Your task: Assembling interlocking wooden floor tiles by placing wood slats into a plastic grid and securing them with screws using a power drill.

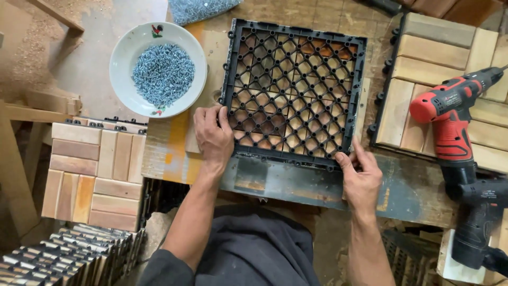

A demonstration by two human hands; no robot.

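A square black plastic grid base (293, 90) lies on the workbench over wooden slats that show through its lattice. My left hand (212, 135) grips the grid's near left corner, fingers over its edge. My right hand (360, 172) pinches the near right corner of the grid. Both hands hold the same piece at its front edge.
A white bowl (125, 58) of small silver screws stands at the left. A red and black cordless drill (452, 132) rests on a finished wooden tile (423, 69) at the right. More wooden tiles (95, 175) are stacked at lower left, and a bag of screws (198, 8) lies at the top.
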